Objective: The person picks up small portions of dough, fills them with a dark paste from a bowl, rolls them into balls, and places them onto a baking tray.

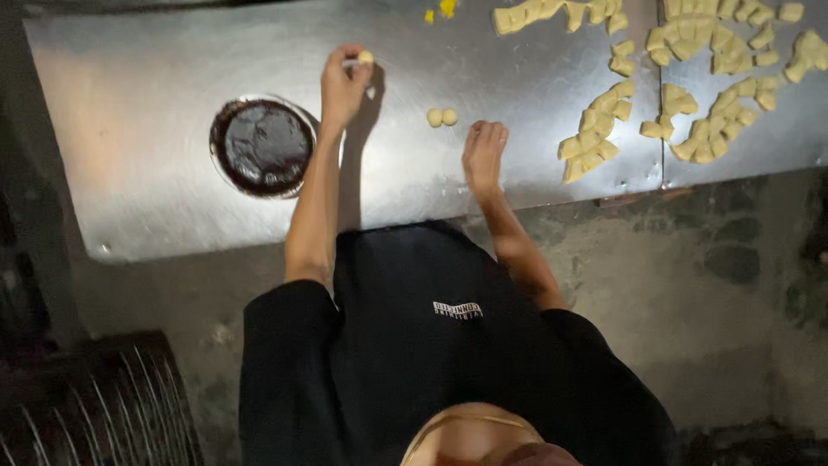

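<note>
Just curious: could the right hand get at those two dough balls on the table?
Probably yes. The right hand rests on the table just below the two dough balls, with bare metal and nothing else between them.

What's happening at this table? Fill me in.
A person in a black top works at a steel table. The left hand pinches a small dough ball; the right hand rests flat. Two rolled balls lie between them, cut dough pieces to the right, a dark bowl to the left.
</note>
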